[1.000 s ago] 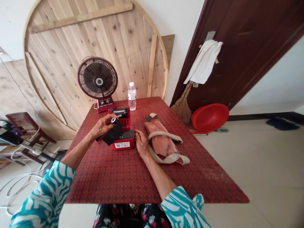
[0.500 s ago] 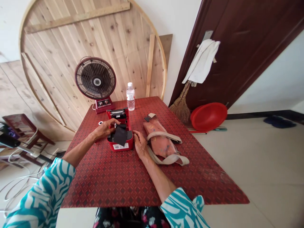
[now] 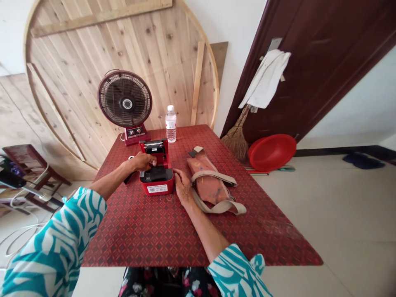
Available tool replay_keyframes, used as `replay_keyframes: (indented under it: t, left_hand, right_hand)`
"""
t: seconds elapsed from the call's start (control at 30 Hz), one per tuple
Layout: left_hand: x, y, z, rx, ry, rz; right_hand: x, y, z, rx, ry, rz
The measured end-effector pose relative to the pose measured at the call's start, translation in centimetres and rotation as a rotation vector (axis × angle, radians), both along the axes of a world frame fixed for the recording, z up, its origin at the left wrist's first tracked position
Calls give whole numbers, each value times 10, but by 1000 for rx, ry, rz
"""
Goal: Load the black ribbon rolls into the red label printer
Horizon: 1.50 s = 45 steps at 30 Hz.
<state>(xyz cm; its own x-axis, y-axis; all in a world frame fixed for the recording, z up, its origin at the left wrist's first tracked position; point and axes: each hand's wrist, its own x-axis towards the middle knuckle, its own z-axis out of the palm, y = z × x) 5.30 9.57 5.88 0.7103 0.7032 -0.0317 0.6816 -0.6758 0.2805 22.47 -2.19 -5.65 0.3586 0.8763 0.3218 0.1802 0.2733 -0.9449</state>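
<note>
A small red and black printer stands on the table with its lid raised, showing a black roller on the lid's inner side. My left hand reaches in from the left, fingers curled together and dipping into the open compartment. What they pinch, if anything, is hidden. Black material lies in the compartment beside these fingers. My right hand grips the printer's right side, fingers bent against the casing. Left of the printer, partly behind my left wrist, lie a white ring-shaped end and a dark object.
An orange-brown pouch with a pale strap lies right of my right hand. A water bottle and a fan stand behind the printer. Beyond the patterned table are a broom and a red basin.
My left hand has lowered the black roll into the printer, and the loose black sheet no longer hangs over its front. My right hand stays against the side.
</note>
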Motion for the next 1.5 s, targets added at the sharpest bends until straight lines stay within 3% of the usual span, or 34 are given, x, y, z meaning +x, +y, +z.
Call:
replay_keyframes:
  t: [0.17,0.3,0.53,0.7,0.87,1.07,1.27,1.5]
  left_hand:
    - [-8,-8,14,-146,-100,-46]
    - [-26,-39,18,-173,-370,-51]
    - [-35,-97,-1,206,-344,-187]
    - [-36,-112,-4,364,-292,-186]
    - [-37,-127,-12,481,-267,-132]
    - [-31,-138,-17,586,-261,-103]
    - [-28,-140,-18,614,-261,-92]
    - [-28,-144,-22,649,-252,-71]
  right_hand:
    - [0,1,-2,4,5,13]
    - [2,1,-3,36,26,-5]
    - [6,13,9,65,142,-59]
    - [3,44,38,145,146,8]
    - [3,85,67,166,106,-17]
    - [-1,110,84,176,58,103]
    - [0,78,85,264,-60,117]
    - [3,23,63,324,-205,164]
